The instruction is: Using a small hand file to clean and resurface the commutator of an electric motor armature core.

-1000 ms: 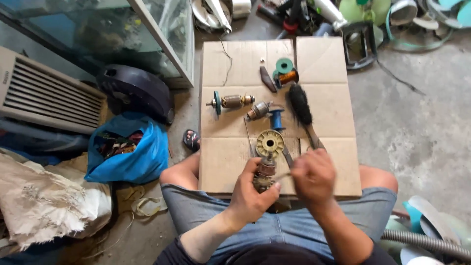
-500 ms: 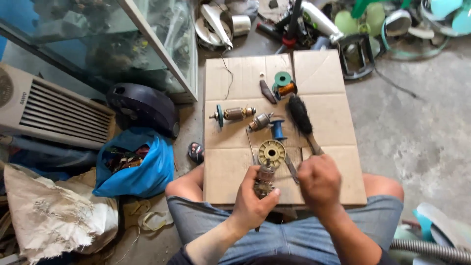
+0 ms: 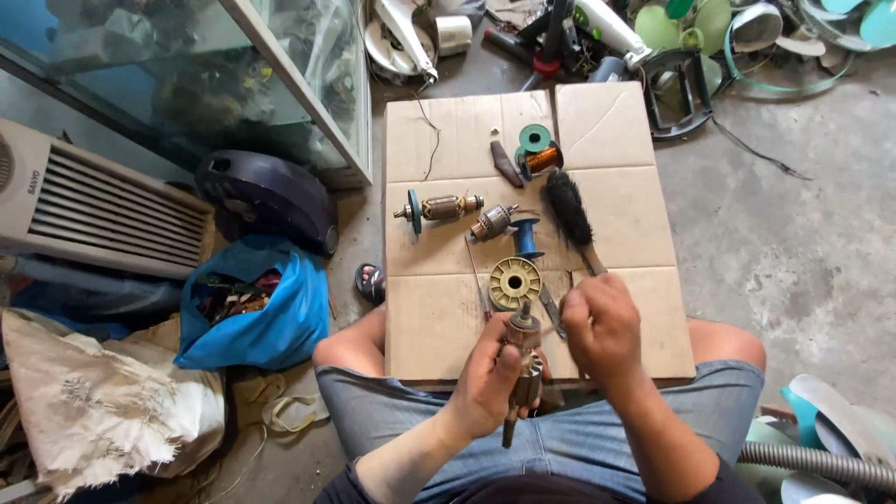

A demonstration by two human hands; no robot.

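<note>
- Copper-wound motor armatures number three: one (image 3: 523, 359) gripped upright in the left hand (image 3: 490, 383) over the near edge of the cardboard sheet (image 3: 616, 210), and two lying flat further out, a longer one (image 3: 439, 207) with a small teal fan at its end and a shorter one (image 3: 493, 222) tilted beside it.
- Held armature: a dull brown, grimy cylinder with a shaft sticking out below the fist and a narrower collar at the top; the left-hand fingers are wrapped tightly round its body.
- Right hand (image 3: 605, 327): curled closed just beside the armature's top, fingers pinched together; what it pinches is too small to tell.
- One cream plastic disc (image 3: 515, 283) lies flat just beyond the held armature.
- Spools: two, a blue one (image 3: 526, 237) and a green one with copper wire (image 3: 538, 149).
- One black bristle brush (image 3: 569, 213) lies diagonally on the cardboard, its handle running toward the right hand.
- One dark blade-shaped piece (image 3: 507, 164) lies left of the green spool.
- Containers: a blue plastic bag (image 3: 257, 313) stands open on the floor to the left, holding dark tangled scrap; a glass cabinet (image 3: 187, 84) beyond it holds dim objects I cannot make out.
</note>
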